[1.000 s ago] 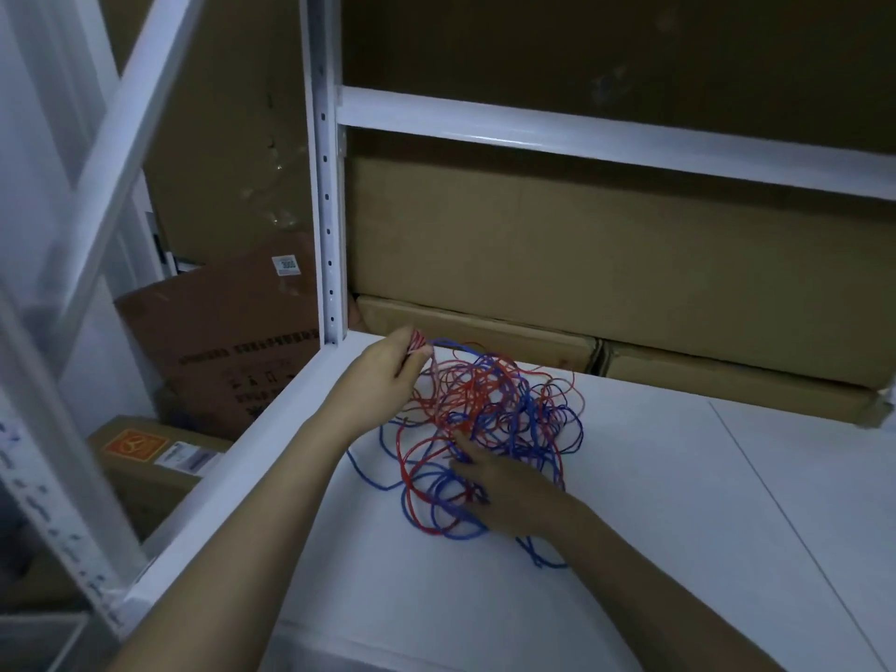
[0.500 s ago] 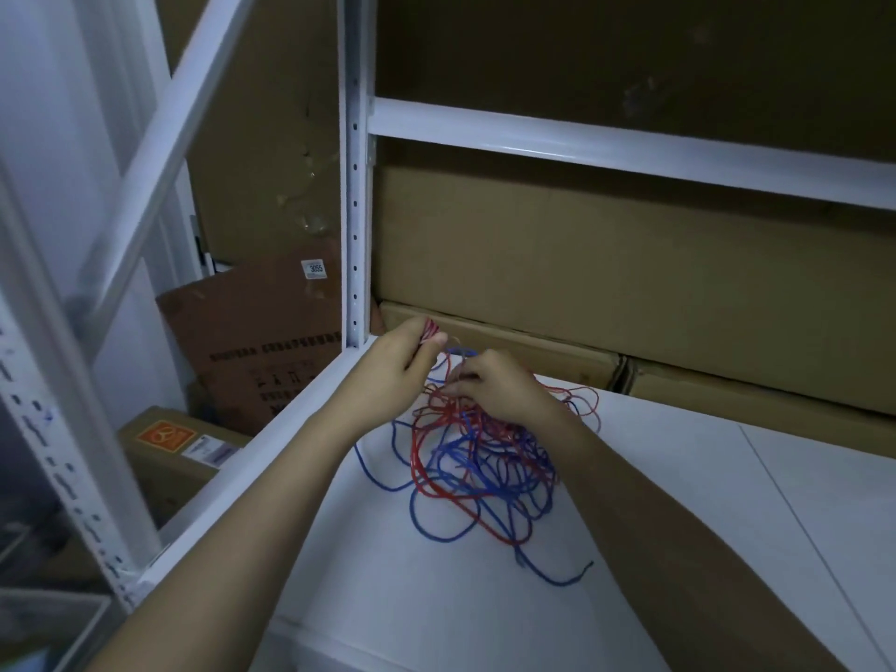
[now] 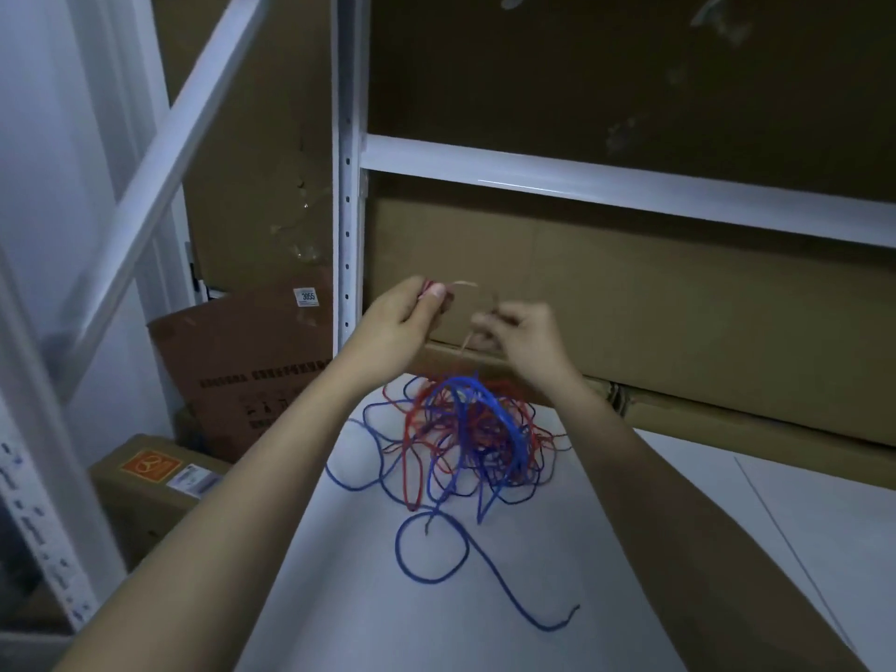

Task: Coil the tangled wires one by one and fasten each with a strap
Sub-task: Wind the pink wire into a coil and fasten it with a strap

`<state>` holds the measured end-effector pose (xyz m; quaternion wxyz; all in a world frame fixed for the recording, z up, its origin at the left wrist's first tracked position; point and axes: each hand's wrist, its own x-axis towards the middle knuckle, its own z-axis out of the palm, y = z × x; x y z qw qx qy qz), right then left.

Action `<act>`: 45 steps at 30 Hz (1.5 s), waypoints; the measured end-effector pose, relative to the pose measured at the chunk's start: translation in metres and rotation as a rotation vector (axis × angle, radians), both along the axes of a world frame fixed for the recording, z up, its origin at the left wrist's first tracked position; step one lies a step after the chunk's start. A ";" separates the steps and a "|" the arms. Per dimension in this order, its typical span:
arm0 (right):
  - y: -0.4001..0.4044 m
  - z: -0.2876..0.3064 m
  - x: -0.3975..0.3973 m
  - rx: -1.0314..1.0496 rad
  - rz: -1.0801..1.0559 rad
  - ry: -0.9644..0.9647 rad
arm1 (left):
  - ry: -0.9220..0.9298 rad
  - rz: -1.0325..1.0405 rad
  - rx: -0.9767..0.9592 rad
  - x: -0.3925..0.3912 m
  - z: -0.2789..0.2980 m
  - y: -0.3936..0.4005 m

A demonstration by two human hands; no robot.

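A tangle of red and blue wires (image 3: 472, 431) lies on the white shelf board (image 3: 339, 599); part of it is lifted off the board. One blue wire end (image 3: 523, 603) trails toward me. My left hand (image 3: 405, 322) is raised above the tangle and pinches a small red bundle of wire between thumb and fingers. My right hand (image 3: 526, 339) is level with it, a little to the right, and pinches a thin pale red strand (image 3: 466, 341) that runs down into the tangle. The strand is blurred.
A white shelf upright (image 3: 346, 186) stands just left of my hands, with a crossbeam (image 3: 606, 184) above. Cardboard boxes (image 3: 679, 293) fill the back of the shelf. More boxes (image 3: 242, 371) sit on the floor at the left.
Both hands have risen off the board, drawing a strand up from the tangle. My right hand left the pile and came up beside the left. The tangle shifted and partly lifted.
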<state>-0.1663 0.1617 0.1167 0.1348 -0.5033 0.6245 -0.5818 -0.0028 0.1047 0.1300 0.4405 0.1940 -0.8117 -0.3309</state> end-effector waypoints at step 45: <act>0.053 0.035 -0.038 -0.166 -0.747 0.924 | 0.095 -0.103 0.153 -0.030 0.031 0.010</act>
